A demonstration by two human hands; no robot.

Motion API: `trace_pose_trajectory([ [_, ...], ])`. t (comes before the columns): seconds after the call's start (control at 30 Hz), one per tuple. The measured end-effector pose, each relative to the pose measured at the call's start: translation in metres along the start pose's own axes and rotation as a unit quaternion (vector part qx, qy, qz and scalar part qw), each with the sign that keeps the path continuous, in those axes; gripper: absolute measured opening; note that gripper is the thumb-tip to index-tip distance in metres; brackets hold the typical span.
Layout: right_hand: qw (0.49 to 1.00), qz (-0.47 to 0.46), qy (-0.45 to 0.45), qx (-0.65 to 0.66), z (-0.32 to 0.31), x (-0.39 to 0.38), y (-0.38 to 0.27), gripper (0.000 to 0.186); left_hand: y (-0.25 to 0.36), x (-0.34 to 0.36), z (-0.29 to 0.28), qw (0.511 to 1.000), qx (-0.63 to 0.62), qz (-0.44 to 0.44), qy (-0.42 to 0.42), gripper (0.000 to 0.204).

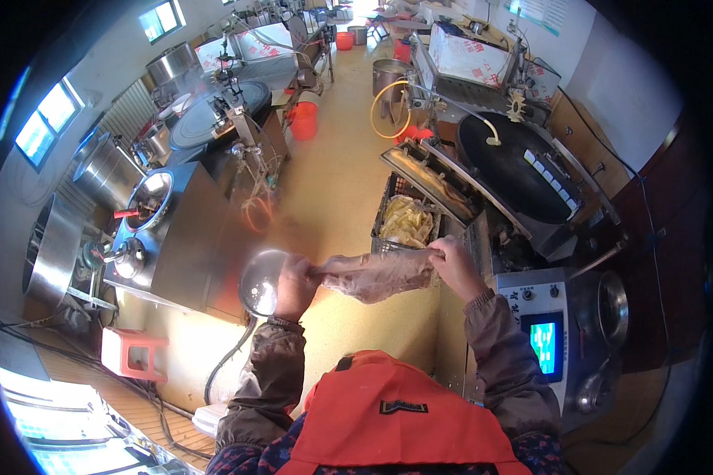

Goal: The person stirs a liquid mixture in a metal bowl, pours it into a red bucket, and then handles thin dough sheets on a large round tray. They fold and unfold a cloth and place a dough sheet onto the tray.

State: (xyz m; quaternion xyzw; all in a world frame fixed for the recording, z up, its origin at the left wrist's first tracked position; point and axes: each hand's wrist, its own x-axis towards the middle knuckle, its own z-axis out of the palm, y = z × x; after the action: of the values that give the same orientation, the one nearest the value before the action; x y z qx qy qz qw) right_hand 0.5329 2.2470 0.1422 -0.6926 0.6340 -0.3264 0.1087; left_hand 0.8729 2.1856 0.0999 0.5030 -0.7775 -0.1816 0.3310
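Note:
I hold a clear, crumpled plastic bag (pixel 376 273) stretched between both hands at chest height. My left hand (pixel 295 283) grips its left end, just in front of a round steel bowl (pixel 260 281). My right hand (pixel 454 265) grips its right end, close to a dark wire basket (pixel 387 207) filled with pale yellow thin sheets (pixel 406 222). The bag looks empty, though its folds hide the inside. I wear brown sleeves and an orange apron (pixel 396 419).
To my right stands a machine with a round black hot plate (pixel 515 162) and a control box with a green screen (pixel 544 342). On my left are a steel counter (pixel 182 237) with pots, a second round plate (pixel 206 119), red buckets (pixel 303 120) and a pink stool (pixel 135 354).

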Motion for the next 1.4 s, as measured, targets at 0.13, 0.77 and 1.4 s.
trace_pose_trajectory([
  [0.13,0.997,0.03,0.05,-0.043,0.006,0.014,0.016,0.016,0.024,0.009,-0.016,0.99,-0.062,0.092,0.084,0.024],
  [0.77,0.416,0.157,-0.127,0.887,0.018,0.042,-0.027,0.021,0.147,-0.056,0.059,0.893,-0.175,0.395,-0.123,0.032],
  [1.4,0.496,0.187,-0.074,0.845,0.01,0.005,-0.032,0.028,0.067,-0.005,0.041,0.622,-0.708,-0.114,-0.315,0.074],
])
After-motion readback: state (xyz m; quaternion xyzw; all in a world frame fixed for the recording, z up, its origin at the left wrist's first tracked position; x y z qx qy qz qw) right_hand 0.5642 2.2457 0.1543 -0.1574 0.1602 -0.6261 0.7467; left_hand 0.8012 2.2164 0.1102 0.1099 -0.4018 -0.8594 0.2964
